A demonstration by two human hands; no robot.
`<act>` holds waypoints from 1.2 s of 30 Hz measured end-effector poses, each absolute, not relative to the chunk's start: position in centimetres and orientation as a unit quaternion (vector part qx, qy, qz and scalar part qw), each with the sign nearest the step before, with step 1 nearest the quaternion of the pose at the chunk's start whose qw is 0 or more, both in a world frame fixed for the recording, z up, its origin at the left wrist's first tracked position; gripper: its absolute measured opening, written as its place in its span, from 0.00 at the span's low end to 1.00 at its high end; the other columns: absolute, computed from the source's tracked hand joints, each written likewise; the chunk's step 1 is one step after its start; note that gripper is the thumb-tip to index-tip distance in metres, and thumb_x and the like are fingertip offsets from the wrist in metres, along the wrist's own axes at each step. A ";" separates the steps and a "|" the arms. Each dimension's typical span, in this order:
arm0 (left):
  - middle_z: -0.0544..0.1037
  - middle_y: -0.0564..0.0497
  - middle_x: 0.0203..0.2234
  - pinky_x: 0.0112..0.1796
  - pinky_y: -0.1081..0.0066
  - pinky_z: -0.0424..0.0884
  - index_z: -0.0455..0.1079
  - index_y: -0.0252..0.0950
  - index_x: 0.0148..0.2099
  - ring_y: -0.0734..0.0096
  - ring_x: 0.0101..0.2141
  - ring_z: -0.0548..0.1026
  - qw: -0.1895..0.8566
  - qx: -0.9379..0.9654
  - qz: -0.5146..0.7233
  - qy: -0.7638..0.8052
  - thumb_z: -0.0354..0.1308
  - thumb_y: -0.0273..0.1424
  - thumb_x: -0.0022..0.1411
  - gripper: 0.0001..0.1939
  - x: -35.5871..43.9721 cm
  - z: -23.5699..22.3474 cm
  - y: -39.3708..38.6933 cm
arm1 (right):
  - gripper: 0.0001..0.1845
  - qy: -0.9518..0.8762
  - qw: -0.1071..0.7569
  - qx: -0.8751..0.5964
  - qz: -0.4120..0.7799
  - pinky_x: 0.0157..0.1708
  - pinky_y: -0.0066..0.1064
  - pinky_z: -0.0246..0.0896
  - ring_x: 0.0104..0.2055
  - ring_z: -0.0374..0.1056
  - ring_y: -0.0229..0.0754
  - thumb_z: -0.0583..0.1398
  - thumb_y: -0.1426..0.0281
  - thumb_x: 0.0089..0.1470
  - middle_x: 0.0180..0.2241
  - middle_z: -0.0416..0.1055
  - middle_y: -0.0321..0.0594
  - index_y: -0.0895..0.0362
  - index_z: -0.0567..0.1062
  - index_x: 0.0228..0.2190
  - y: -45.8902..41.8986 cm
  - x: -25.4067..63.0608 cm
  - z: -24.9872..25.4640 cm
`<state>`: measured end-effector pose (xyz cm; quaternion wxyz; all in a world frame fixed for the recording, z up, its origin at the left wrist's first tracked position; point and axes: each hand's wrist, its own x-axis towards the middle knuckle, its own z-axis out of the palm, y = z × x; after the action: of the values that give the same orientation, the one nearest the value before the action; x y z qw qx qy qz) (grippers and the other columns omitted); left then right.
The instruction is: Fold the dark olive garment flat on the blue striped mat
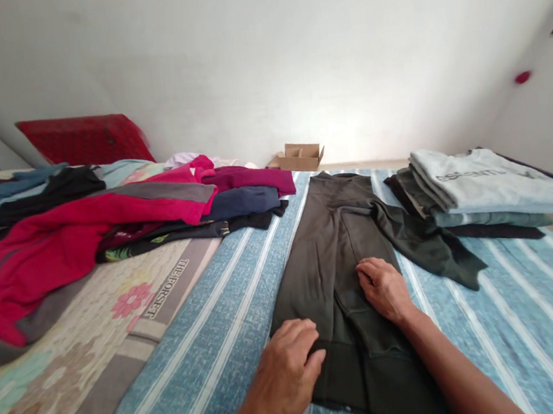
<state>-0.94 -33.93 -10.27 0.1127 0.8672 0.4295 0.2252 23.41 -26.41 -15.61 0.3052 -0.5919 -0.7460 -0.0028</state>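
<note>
A dark olive-grey long-sleeved top (308, 263) lies lengthwise on the striped sheet, its wide hem band nearest me. One sleeve (427, 242) stretches out to the right, while the left side looks tucked in. My left hand (291, 366) rests at the top's left edge just above the hem band, thumb apart from the slightly bent fingers. Farther up on the right half, my right hand (383, 288) lies on the fabric with its fingers bent; its thumb is hidden. Neither hand visibly lifts the cloth.
Folded clothes are stacked at the right, a pale printed shirt (489, 177) uppermost. Left of the top, a pink and grey garment (82, 224) sprawls near folded dark clothes (243, 201). A small cardboard box (300, 157) and a red panel (87, 139) stand by the wall.
</note>
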 end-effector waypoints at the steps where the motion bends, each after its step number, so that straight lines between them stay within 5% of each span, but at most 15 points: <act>1: 0.75 0.47 0.38 0.43 0.62 0.72 0.69 0.36 0.40 0.63 0.41 0.72 0.113 0.863 0.210 0.445 0.55 0.24 0.57 0.08 -0.5 -10.0 -33.8 | 0.12 -0.747 0.306 -0.591 -0.004 0.41 0.30 0.57 0.39 0.65 0.41 0.51 0.74 0.56 0.36 0.72 0.42 0.57 0.75 0.30 -26.4 23.4 -15.6; 7: 0.72 0.48 0.35 0.41 0.57 0.68 0.69 0.36 0.36 0.59 0.39 0.68 0.104 0.839 0.129 0.519 0.60 0.27 0.53 0.06 1.5 -10.0 -33.7 | 0.12 -0.747 0.311 -0.588 -0.008 0.41 0.30 0.57 0.40 0.65 0.41 0.51 0.74 0.56 0.36 0.72 0.42 0.56 0.75 0.30 -26.4 23.3 -15.8; 15: 0.70 0.48 0.35 0.42 0.56 0.65 0.67 0.36 0.35 0.59 0.40 0.65 0.103 0.841 0.144 0.512 0.50 0.21 0.55 0.08 1.4 -11.5 -34.0 | 0.12 -0.746 0.311 -0.589 -0.008 0.41 0.30 0.56 0.40 0.65 0.41 0.52 0.75 0.56 0.37 0.72 0.41 0.57 0.75 0.30 -26.4 23.1 -15.9; 30: 0.71 0.47 0.32 0.38 0.60 0.68 0.67 0.36 0.33 0.61 0.36 0.67 0.051 0.860 0.175 0.477 0.47 0.19 0.54 0.09 1.1 -12.2 -33.9 | 0.13 -0.751 0.296 -0.590 0.004 0.42 0.30 0.57 0.40 0.65 0.41 0.50 0.74 0.56 0.36 0.71 0.42 0.56 0.75 0.30 -26.3 23.2 -15.8; 36: 0.73 0.49 0.32 0.40 0.63 0.68 0.68 0.36 0.31 0.63 0.36 0.70 0.110 0.884 0.126 0.437 0.48 0.23 0.58 0.08 0.2 -10.3 -32.7 | 0.13 -0.743 0.299 -0.599 0.003 0.41 0.28 0.56 0.39 0.64 0.40 0.51 0.76 0.56 0.35 0.71 0.41 0.56 0.74 0.29 -26.3 22.7 -15.4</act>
<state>0.24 -32.72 -10.31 0.1095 0.8838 0.4369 0.1264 22.66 -26.31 -15.43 0.2994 -0.5985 -0.7430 0.0031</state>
